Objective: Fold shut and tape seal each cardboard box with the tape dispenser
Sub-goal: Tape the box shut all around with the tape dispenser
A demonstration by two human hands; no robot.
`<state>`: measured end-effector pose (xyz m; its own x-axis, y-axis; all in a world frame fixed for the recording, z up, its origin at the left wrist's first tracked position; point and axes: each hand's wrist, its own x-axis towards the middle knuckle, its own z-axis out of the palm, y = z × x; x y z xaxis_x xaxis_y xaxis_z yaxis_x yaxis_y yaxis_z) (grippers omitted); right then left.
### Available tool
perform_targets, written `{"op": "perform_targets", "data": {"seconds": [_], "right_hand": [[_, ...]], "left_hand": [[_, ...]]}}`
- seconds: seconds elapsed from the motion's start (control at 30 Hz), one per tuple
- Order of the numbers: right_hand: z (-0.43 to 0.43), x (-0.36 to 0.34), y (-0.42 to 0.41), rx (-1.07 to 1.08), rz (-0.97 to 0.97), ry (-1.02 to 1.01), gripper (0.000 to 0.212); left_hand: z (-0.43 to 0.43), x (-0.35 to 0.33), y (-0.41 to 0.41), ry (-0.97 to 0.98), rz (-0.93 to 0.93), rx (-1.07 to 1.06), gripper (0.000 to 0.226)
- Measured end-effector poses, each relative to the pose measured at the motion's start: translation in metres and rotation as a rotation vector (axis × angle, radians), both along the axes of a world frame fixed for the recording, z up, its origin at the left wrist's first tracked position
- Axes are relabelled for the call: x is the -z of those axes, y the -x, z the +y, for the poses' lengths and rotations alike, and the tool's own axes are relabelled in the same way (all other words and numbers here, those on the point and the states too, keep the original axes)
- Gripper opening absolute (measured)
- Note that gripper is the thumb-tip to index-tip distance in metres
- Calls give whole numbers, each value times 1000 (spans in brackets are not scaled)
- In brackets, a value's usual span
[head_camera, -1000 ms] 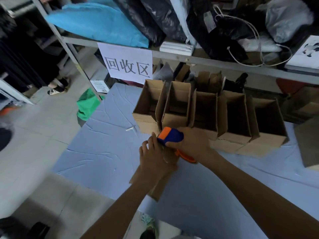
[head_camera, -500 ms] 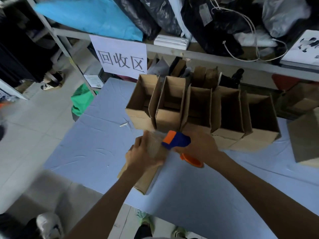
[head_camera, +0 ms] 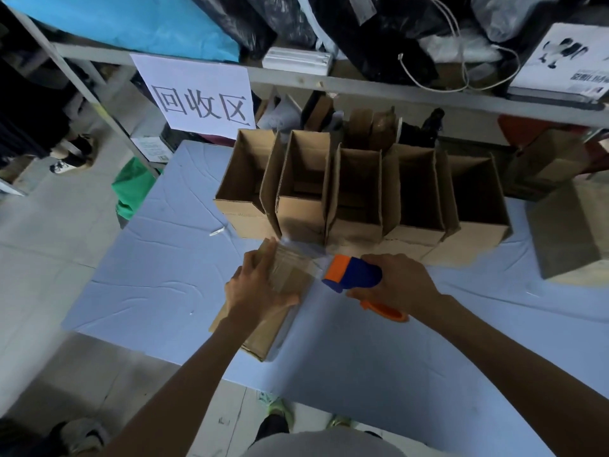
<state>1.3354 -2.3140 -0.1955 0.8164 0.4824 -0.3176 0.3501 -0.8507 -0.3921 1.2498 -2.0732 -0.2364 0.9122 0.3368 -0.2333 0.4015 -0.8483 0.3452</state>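
Observation:
A closed cardboard box (head_camera: pixel 263 328) lies on the blue table (head_camera: pixel 164 291) near its front edge. My left hand (head_camera: pixel 255 285) presses down on the box's top, fingers fairly straight and thumb out to the right. My right hand (head_camera: pixel 395 285) grips the blue and orange tape dispenser (head_camera: pixel 352 277) just right of the box. A strip of clear tape (head_camera: pixel 296 258) stretches from the dispenser across the box's far end. Behind stands a row of several open cardboard boxes (head_camera: pixel 356 199) with their flaps up.
A metal shelf (head_camera: pixel 362 87) with bags, a white sign (head_camera: pixel 197 97) and a cable runs behind the table. Another cardboard box (head_camera: pixel 573 232) stands at the right edge. A small white scrap (head_camera: pixel 216 231) lies on the table. Tiled floor is to the left; my shoes show below.
My right hand has drawn the dispenser rightward off the box, pulling clear tape out across it. My left hand has shifted left on the box's top, and the box has slid slightly left.

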Motion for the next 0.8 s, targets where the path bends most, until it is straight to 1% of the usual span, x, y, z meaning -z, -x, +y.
{"op": "perform_targets", "data": {"seconds": [0.23, 0.3, 0.37, 0.43, 0.53, 0.63, 0.7, 0.73, 0.8], "right_hand": [[47, 0, -13, -51, -46, 145, 52], [57, -4, -20, -49, -55, 152, 56], [64, -4, -26, -68, -104, 151, 60], [67, 1, -23, -56, -159, 190, 60], [79, 1, -24, -40, -201, 249, 57], [81, 2, -23, 4, -213, 231, 50], [68, 23, -10, 45, -148, 199, 41], [60, 38, -2, 56, -106, 224, 39], [41, 51, 10, 5, -61, 320, 36]], "left_hand": [[0, 0, 2, 8, -19, -6, 113], [-2, -1, 0, 20, -22, -1, 113], [-2, -3, -3, 29, -13, -8, 112], [-3, -2, -3, 33, -11, -43, 111], [-5, 0, -3, 29, -59, -70, 107], [-7, -5, -4, 33, -77, -77, 104], [-9, -5, 5, 4, -48, 8, 111], [-9, -2, 10, -6, -47, 48, 114], [-7, -1, 12, 0, -66, 9, 114]]}}
